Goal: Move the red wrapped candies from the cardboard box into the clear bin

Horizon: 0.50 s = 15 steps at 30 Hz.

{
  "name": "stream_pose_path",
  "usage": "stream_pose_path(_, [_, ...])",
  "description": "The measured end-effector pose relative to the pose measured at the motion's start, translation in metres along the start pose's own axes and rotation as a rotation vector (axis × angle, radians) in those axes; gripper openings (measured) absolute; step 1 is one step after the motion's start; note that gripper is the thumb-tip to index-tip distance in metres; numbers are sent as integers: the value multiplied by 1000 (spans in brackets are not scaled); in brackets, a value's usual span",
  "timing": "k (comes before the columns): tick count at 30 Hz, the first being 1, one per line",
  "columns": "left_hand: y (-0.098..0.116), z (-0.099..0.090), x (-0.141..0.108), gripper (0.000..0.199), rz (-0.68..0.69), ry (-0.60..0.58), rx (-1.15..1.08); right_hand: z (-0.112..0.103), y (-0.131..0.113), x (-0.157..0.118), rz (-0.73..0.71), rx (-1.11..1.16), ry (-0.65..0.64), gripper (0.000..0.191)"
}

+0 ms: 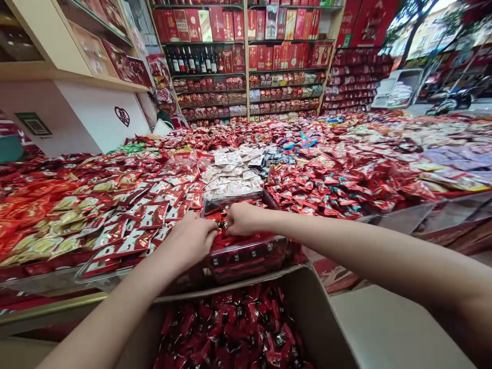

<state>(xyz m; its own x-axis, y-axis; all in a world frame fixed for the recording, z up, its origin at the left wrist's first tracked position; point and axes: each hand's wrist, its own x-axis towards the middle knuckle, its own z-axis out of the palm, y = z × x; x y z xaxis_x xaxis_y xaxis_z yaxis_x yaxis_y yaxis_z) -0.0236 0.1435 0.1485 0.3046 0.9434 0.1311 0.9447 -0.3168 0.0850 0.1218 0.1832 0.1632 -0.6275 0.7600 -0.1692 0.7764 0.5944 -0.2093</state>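
I see the left hand [195, 234] curled over the plastic bin [251, 254] at its nine o'clock, while the right hand [241, 217] dips in from three, among the red sweets [239, 240]; I cannot tell whether either hand grasps one. A cardboard box [321, 310] of similar sweets sits at the bin's six o'clock, white packets [232, 171] at twelve.
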Motion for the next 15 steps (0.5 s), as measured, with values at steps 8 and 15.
stream_pose_path(8, [-4, -11, 1, 18, 139, 98, 24, 2, 0, -10, 13, -16, 141, 25])
stream_pose_path(15, [2, 7, -66, 20, 184, 496, -67, 8, 5, -53, -76, 11, 463, 23])
